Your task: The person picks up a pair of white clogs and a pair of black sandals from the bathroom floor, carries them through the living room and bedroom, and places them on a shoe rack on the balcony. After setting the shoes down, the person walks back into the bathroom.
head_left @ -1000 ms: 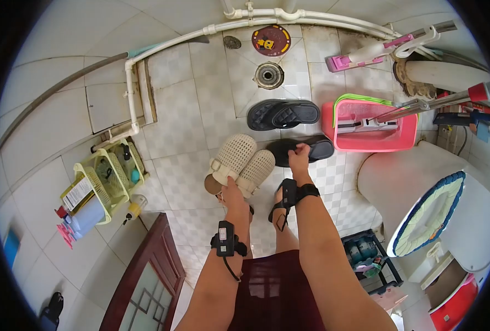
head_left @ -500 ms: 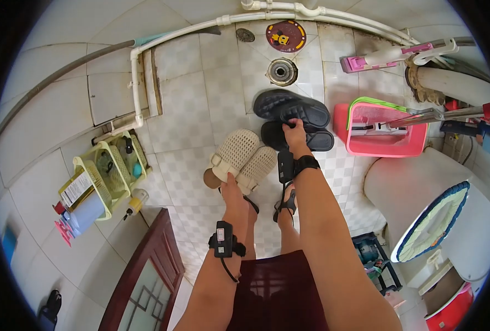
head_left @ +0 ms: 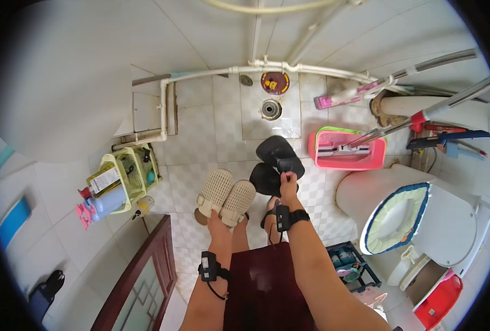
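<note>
My left hand (head_left: 218,222) is closed on a pair of cream woven clogs (head_left: 215,190), gripping them near their strapped heel end. The clogs are side by side with their toes pointing away from me, above the tiled floor. My right hand (head_left: 289,185) is closed on a pair of black slippers (head_left: 275,149). They are held at one end, at odd angles to each other, in front of my right foot. Fingers of both hands are partly hidden. A black strapped device sits on each wrist.
To the right are a pink bucket (head_left: 348,161) with a mop in it and a toilet (head_left: 348,193). A floor drain (head_left: 271,110) lies ahead. On the left are a yellow-green basket (head_left: 123,182) of bottles and a dark red door (head_left: 140,276). White pipes (head_left: 201,75) run along the wall.
The black slippers have come nearer my body with my right hand and turned from lying sideways to a steeper slant. My left hand still holds the clogs. The camera view has shifted, showing more wall.
</note>
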A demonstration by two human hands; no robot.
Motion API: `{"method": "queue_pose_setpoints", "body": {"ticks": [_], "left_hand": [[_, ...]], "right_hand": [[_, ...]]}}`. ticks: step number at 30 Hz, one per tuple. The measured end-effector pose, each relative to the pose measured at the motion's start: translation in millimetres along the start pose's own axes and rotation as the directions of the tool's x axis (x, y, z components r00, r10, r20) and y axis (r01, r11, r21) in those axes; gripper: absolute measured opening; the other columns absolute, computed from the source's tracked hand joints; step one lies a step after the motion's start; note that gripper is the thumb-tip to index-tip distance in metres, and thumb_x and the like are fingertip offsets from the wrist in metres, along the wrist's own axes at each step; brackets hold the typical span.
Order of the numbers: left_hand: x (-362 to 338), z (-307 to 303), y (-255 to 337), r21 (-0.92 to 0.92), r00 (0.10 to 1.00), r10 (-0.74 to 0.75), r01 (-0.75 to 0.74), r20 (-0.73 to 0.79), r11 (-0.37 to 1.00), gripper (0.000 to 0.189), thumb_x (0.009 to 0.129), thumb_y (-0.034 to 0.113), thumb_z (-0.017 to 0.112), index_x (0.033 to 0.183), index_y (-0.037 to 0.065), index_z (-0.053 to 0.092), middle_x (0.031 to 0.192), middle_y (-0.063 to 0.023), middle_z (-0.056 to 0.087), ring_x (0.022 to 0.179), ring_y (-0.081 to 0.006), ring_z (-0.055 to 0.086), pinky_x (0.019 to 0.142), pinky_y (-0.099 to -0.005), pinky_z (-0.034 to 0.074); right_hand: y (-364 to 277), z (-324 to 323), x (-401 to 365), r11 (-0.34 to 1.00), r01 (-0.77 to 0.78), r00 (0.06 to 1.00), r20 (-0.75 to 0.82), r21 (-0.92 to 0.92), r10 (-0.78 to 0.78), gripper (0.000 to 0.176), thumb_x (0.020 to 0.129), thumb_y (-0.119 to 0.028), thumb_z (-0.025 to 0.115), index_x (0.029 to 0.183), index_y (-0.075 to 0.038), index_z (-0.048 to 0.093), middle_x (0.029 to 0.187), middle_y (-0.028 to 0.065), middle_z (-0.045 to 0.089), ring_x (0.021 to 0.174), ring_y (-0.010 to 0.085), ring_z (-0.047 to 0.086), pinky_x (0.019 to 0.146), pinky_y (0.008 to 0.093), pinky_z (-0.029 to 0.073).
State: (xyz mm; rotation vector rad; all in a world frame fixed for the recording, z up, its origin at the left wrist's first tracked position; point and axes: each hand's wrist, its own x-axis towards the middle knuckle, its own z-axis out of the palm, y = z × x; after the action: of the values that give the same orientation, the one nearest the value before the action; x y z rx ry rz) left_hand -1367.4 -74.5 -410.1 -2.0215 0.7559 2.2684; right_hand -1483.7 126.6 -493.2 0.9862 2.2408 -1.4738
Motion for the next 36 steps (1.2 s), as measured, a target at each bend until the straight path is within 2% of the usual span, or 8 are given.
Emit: {"method": "queue_pose_setpoints", "body": {"ticks": [6, 12, 17, 21, 30, 31, 34, 36], "left_hand": [[-74, -29, 45, 0.005, 1.000, 0.017, -0.018, 0.017, 1.000, 0.040, 0.093, 0.029, 0.029, 0.125, 0.006, 0.033, 0.123, -0.0155, 0.043, 0.107, -0.0308, 0.048, 0.084, -0.0496, 0.043], [-167, -38, 82, -0.150, 0.981, 0.192, -0.186, 0.027, 0.971, 0.041, 0.091, 0.024, 0.038, 0.124, 0.000, 0.031, 0.118, -0.0173, 0.044, 0.100, -0.0292, 0.052, 0.076, -0.0421, 0.049], [-230, -47, 99, -0.406, 0.985, 0.167, -0.138, 0.036, 0.904, 0.042, 0.093, 0.029, 0.027, 0.128, 0.006, 0.030, 0.128, -0.0146, 0.038, 0.114, -0.0315, 0.043, 0.090, -0.0478, 0.040], [-280, -81, 103, -0.609, 0.984, 0.177, -0.132, 0.014, 0.782, 0.043, 0.093, 0.029, 0.025, 0.130, 0.008, 0.029, 0.131, -0.0137, 0.035, 0.118, -0.0320, 0.038, 0.094, -0.0476, 0.037], [-360, -226, 68, -0.842, 0.938, 0.232, -0.334, -0.256, 0.423, 0.041, 0.090, 0.026, 0.030, 0.127, 0.009, 0.034, 0.126, -0.0131, 0.041, 0.114, -0.0330, 0.042, 0.089, -0.0501, 0.041], [-358, -250, 57, -0.601, 0.850, 0.352, -0.526, -0.391, 0.602, 0.039, 0.090, 0.025, 0.031, 0.125, 0.008, 0.036, 0.123, -0.0134, 0.043, 0.111, -0.0319, 0.045, 0.086, -0.0477, 0.043], [-389, -302, 48, -0.773, 0.893, 0.161, -0.445, -0.420, 0.452, 0.035, 0.086, 0.021, 0.038, 0.116, 0.005, 0.041, 0.114, -0.0141, 0.050, 0.099, -0.0280, 0.052, 0.079, -0.0398, 0.046], [-404, -345, 45, -0.631, 0.859, 0.129, -0.458, -0.496, 0.626, 0.032, 0.083, 0.019, 0.043, 0.110, 0.002, 0.045, 0.108, -0.0145, 0.054, 0.092, -0.0255, 0.056, 0.074, -0.0346, 0.048]], "right_hand": [[-74, -52, -80, 0.957, -0.204, 0.971, 0.167, 0.204, 0.172, 0.010, 0.086, -0.017, 0.054, 0.088, -0.014, 0.045, 0.075, -0.0030, 0.045, 0.065, 0.0070, 0.038, 0.059, 0.0212, 0.035], [-131, -88, -143, 0.978, -0.056, 0.982, 0.189, 0.199, 0.018, 0.009, 0.086, -0.014, 0.054, 0.087, -0.014, 0.045, 0.074, -0.0039, 0.043, 0.065, 0.0059, 0.037, 0.058, 0.0205, 0.034], [-197, -105, -206, 0.955, -0.181, 0.934, 0.346, 0.236, 0.092, 0.012, 0.086, -0.016, 0.054, 0.086, -0.015, 0.043, 0.068, -0.0036, 0.041, 0.055, 0.0072, 0.035, 0.049, 0.0225, 0.032], [-207, -108, -234, 0.991, -0.038, 0.909, 0.417, 0.130, -0.020, 0.013, 0.086, -0.017, 0.054, 0.086, -0.016, 0.041, 0.064, -0.0032, 0.040, 0.050, 0.0069, 0.035, 0.044, 0.0225, 0.030], [-222, -93, -369, 0.983, 0.166, 0.671, 0.740, -0.085, -0.049, 0.013, 0.087, -0.019, 0.053, 0.086, -0.016, 0.040, 0.067, -0.0019, 0.041, 0.051, 0.0088, 0.037, 0.046, 0.0224, 0.034], [-219, -85, -388, 0.982, 0.163, 0.625, 0.780, -0.098, -0.026, 0.012, 0.087, -0.019, 0.053, 0.086, -0.016, 0.041, 0.067, -0.0019, 0.042, 0.051, 0.0089, 0.037, 0.046, 0.0225, 0.034], [-205, -58, -445, 0.976, 0.165, 0.487, 0.872, -0.144, 0.047, 0.011, 0.087, -0.021, 0.053, 0.086, -0.016, 0.042, 0.068, -0.0018, 0.042, 0.051, 0.0093, 0.037, 0.046, 0.0228, 0.035], [-189, -31, -490, 0.967, 0.185, 0.407, 0.909, -0.177, 0.089, 0.011, 0.087, -0.023, 0.052, 0.086, -0.015, 0.044, 0.069, -0.0019, 0.042, 0.052, 0.0098, 0.038, 0.047, 0.0230, 0.035]]}}
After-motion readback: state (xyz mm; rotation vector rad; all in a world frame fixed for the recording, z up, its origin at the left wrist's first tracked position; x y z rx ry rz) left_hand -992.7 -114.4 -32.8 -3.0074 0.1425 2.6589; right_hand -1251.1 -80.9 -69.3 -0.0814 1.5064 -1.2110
